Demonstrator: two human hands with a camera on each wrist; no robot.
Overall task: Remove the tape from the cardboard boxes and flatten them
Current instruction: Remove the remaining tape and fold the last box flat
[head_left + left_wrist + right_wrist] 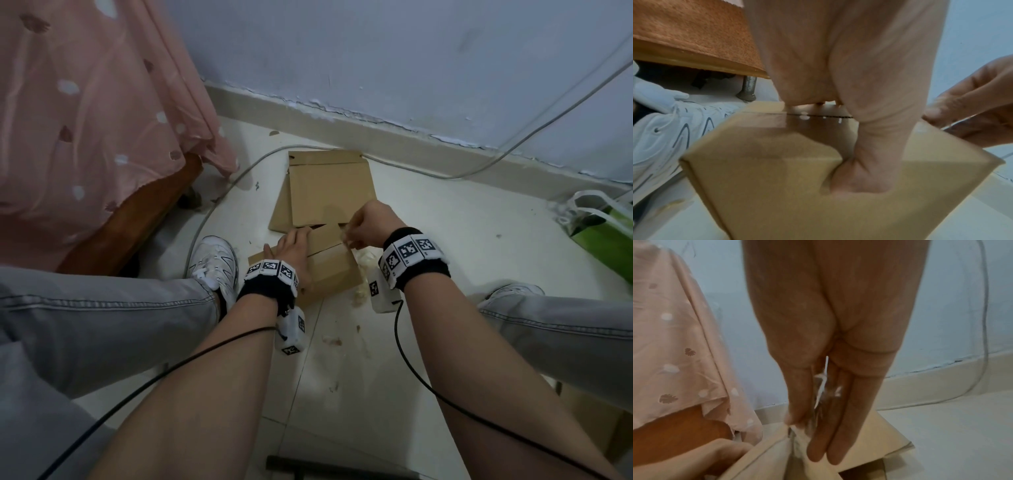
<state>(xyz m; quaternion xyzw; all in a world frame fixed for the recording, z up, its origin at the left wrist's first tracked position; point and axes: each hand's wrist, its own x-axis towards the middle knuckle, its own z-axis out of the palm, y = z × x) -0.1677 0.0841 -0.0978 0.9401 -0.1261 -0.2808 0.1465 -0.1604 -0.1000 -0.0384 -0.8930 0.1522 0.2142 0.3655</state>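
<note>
Left hand (pixel 294 251): lies on top of the cardboard box (pixel 330 272), fingers hooked over its far edge and thumb pressed against the near side, as the left wrist view shows; it grips the box.
Right hand (pixel 368 224): raised just above the box's right end, thumb and fingers closed together, pinching a strip of clear tape (pixel 346 238) that runs down to the box top.
Floor (pixel 428 325): pale tiles carrying everything; wall and skirting run along its far edge.
Bedspread (pixel 85 113): pink, spotted, hanging over a wooden bed frame at the floor's left edge.
Legs: grey jeans at both sides, with a white sneaker (pixel 214 263) just left of the box.
Flattened cardboard (pixel 325 188): lies flat beyond the box, towards the far wall.
Cardboard box: on the floor between the person's feet, its top flaps partly parted.
Green bag (pixel 603 229): at the floor's right edge.
Cable (pixel 219 198): grey, curving over the floor past the flattened cardboard.
Tape scraps (pixel 363 257): crumpled, just right of the box.
</note>
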